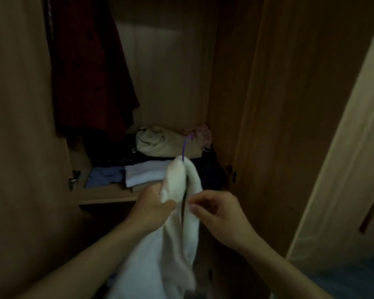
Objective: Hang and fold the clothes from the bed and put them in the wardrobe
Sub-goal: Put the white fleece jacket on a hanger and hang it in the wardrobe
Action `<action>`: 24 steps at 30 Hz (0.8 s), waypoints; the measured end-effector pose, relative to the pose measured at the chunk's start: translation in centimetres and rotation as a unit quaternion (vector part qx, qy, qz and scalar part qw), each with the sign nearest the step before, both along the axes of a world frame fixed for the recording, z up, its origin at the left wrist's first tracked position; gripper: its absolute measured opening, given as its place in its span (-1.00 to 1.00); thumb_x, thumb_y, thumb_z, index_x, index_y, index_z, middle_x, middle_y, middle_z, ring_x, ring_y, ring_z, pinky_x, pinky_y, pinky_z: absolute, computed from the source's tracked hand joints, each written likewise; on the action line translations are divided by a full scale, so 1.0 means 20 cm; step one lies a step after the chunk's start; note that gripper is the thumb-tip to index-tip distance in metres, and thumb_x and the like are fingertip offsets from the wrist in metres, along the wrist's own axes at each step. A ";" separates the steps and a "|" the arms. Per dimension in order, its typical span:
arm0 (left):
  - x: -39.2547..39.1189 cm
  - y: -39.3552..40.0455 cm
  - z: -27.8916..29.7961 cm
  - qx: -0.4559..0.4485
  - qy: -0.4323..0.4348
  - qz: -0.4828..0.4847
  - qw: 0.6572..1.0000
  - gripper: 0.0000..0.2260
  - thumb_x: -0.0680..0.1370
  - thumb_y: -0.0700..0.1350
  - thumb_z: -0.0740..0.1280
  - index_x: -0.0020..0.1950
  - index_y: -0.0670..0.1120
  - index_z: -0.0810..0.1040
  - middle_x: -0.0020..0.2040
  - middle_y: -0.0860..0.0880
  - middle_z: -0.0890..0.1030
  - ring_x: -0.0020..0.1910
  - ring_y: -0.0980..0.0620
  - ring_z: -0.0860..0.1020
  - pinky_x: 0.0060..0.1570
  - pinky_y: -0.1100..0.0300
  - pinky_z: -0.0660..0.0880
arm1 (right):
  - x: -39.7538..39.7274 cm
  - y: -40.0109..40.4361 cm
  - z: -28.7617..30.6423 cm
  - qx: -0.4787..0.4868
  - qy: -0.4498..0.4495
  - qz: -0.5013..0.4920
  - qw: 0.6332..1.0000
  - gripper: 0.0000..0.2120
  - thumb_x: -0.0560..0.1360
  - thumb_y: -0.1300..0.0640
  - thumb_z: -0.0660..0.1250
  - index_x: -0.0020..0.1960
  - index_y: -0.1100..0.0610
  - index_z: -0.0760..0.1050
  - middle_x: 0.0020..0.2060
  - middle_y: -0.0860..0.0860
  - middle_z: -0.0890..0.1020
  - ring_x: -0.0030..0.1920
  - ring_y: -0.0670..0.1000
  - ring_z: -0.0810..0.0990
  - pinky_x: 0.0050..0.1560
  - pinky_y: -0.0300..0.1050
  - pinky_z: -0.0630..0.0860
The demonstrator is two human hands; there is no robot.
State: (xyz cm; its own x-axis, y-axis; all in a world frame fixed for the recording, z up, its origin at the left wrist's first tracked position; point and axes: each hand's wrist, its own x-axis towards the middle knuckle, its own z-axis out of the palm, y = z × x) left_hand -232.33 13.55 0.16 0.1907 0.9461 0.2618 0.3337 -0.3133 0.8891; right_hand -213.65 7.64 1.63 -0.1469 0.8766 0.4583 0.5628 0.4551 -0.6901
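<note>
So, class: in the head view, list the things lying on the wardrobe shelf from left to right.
Crumpled blue garment → folded pale lavender cloth → cream bundle, set further back → pink item in the back right corner.

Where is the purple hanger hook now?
In the head view, centre, the purple hanger hook sticks up from the white garment held by both hands, before the cream clothes on the wardrobe shelf.

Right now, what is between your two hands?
In the head view, the white garment on a purple hanger sits between them. The left hand grips one side and the right hand pinches the other.
</note>
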 end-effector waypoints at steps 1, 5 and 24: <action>-0.03 0.03 0.01 0.035 0.053 0.003 0.998 -0.62 0.31 0.04 0.31 0.08 -0.04 0.57 0.00 -0.01 0.65 0.03 0.03 0.62 -0.05 0.29 0.52 | 0.06 0.07 -0.02 0.047 -0.015 -0.039 0.998 -0.86 0.53 0.17 0.39 0.07 0.05 0.64 -0.08 -0.15 0.66 -0.07 -0.19 0.63 -0.09 -0.23 0.60; -0.15 0.13 0.10 0.100 0.261 0.030 0.960 -0.37 0.31 0.23 0.11 0.11 -0.20 0.58 0.00 -0.08 0.63 -0.02 -0.02 0.58 -0.02 0.05 0.50 | 0.27 0.38 -0.09 0.113 -0.061 -0.102 0.986 -0.65 0.52 0.21 0.38 0.28 0.02 0.51 0.16 -0.08 0.53 0.12 -0.12 0.52 0.15 -0.10 0.54; -0.50 0.21 0.50 0.360 0.306 0.193 0.860 -0.71 0.41 -0.04 0.24 0.08 -0.06 0.58 -0.11 0.06 0.54 -0.16 0.13 0.48 -0.11 0.29 0.40 | 0.04 0.84 0.12 0.239 -0.048 0.081 0.966 -0.83 0.54 0.17 0.37 0.01 -0.06 0.43 -0.12 -0.27 0.43 -0.08 -0.30 0.45 -0.10 -0.46 0.33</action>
